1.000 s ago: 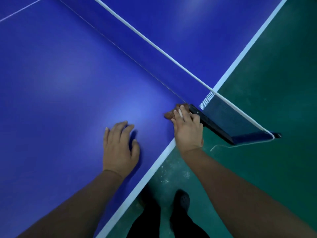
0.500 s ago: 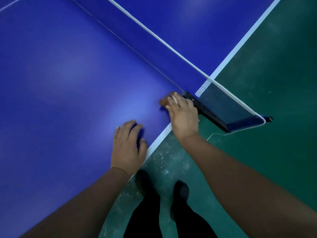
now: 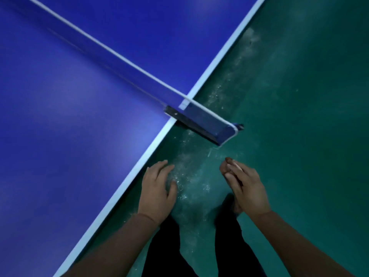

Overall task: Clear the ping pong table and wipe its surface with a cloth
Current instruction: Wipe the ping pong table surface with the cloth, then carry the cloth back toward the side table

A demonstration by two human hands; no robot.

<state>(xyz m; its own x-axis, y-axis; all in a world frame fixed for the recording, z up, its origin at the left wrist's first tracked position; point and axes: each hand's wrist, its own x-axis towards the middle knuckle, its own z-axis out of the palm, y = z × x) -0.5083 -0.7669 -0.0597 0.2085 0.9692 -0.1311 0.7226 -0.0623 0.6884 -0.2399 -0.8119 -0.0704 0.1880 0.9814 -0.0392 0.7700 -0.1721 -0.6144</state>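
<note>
The blue ping pong table (image 3: 69, 120) fills the left and top of the head view, with its white edge line running diagonally. Its net (image 3: 111, 49) crosses the table, and the dark net post clamp (image 3: 199, 124) sticks out past the edge. My left hand (image 3: 157, 190) hovers just off the table's edge over the floor, with relaxed fingers and nothing in it. To the right, over the floor, my right hand (image 3: 243, 186) has its fingertips bunched and pinches a small pale scrap (image 3: 236, 165). I cannot tell what the scrap is. No cloth is in view.
The green floor (image 3: 299, 116) lies to the right, with pale dusty scuffs beside the table. My dark-trousered legs (image 3: 165, 246) and feet stand close to the table's edge below my hands.
Both hands have drawn back off the table: the left lifted from the surface, and the right left the net post clamp with its fingertips still bunched. The view has shifted right.
</note>
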